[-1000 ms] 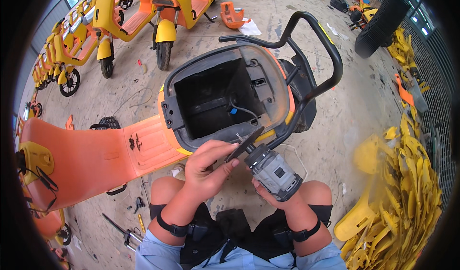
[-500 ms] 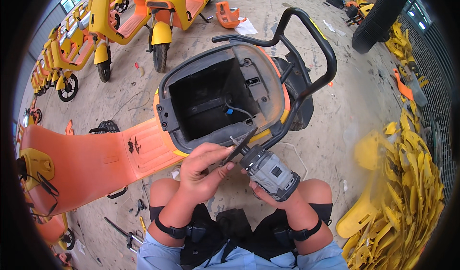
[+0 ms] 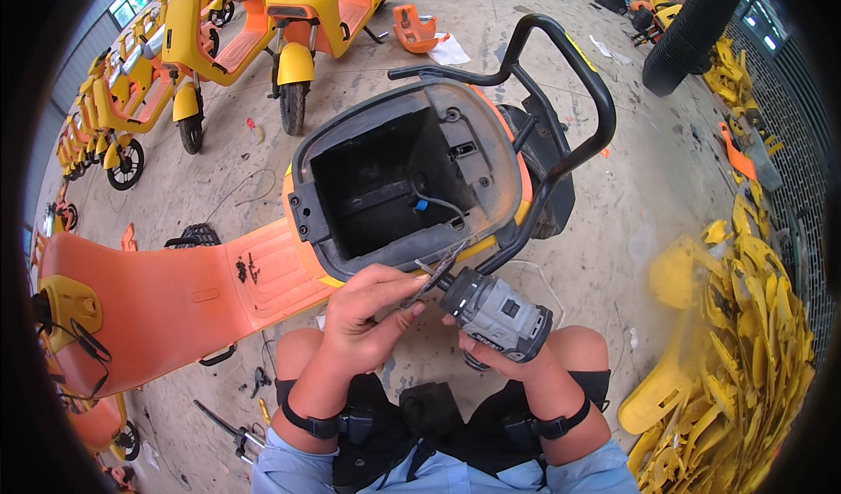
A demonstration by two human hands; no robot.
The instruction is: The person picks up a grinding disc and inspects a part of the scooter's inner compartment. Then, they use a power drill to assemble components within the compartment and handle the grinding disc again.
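Left hand [image 3: 366, 317] pinches a thin dark plate [image 3: 441, 271], right hand [image 3: 498, 356] grips the drill [image 3: 501, 310], nose seemingly against it, beside the scooter [image 3: 175, 310]. Bin's [image 3: 399, 249] already open; can't tell how much drilling's left.

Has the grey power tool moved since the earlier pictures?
Yes: the grey power tool has swung its rear slightly right and up the picture, judged against the storage compartment.
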